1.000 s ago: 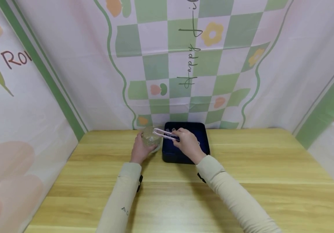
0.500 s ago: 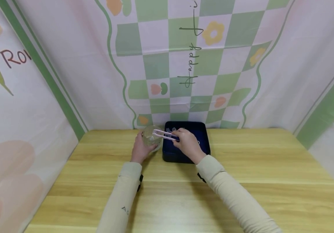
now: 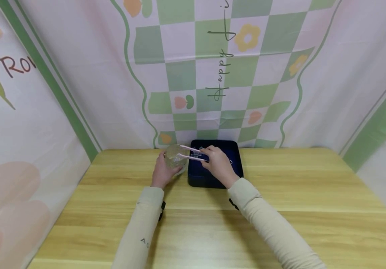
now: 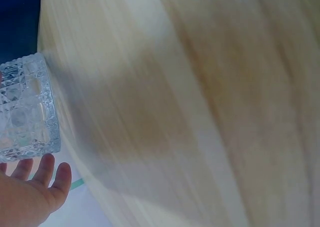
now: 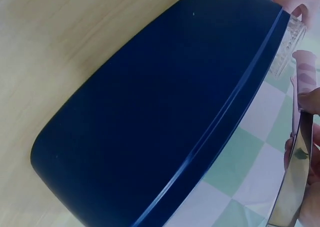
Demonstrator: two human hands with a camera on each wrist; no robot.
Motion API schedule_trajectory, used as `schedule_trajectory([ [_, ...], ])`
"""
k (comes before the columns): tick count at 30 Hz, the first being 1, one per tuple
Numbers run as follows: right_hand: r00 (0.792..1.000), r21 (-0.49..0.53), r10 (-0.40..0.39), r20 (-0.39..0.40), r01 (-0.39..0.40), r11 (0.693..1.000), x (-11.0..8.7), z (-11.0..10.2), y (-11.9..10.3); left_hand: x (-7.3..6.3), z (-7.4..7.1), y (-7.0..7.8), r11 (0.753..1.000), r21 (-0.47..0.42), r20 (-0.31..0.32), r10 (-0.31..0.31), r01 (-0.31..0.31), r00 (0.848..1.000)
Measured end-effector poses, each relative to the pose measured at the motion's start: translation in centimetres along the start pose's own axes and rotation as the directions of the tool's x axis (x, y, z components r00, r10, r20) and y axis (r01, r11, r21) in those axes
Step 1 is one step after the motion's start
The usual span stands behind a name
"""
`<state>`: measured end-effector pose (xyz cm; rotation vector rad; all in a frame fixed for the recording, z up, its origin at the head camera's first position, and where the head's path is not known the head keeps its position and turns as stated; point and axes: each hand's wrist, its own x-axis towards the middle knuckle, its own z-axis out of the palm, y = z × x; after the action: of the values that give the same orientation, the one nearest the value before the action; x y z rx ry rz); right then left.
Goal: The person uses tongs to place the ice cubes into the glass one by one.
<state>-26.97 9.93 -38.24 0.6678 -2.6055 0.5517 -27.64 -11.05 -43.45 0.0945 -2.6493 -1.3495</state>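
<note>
one left hand (image 3: pixel 163 173) gripped a glass (image 3: pixel 175 160), right hand (image 3: pixel 219 166) pinched pink tongs (image 3: pixel 194 158)
glass was right by a navy box (image 3: pixel 206 181), back of the tabletop (image 3: pixel 193 231); tong tips were apart over the glass

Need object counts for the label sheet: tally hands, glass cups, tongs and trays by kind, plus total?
Hands: 2 (left hand, right hand)
Patterned glass cup: 1
Pair of tongs: 1
Dark blue tray: 1
Total: 5
</note>
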Motion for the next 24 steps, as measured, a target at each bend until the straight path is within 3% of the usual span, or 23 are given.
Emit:
schedule_trajectory([
  [6,0.998,-0.003,0.056,-0.021,-0.056,0.998,0.0,-0.4,0.4,-0.1,0.0,0.0,1.000,-0.003,-0.002,-0.005,0.005,1.000],
  [11,0.988,-0.021,0.150,-0.038,-0.151,0.988,0.0,-0.7,1.1,-0.1,0.1,0.0,1.000,-0.001,-0.011,0.005,-0.005,1.000],
  [24,0.959,-0.081,0.285,-0.005,-0.284,0.955,-0.3,-0.7,3.7,0.1,0.2,-0.3,1.000,-0.006,-0.011,0.000,0.000,1.000],
])
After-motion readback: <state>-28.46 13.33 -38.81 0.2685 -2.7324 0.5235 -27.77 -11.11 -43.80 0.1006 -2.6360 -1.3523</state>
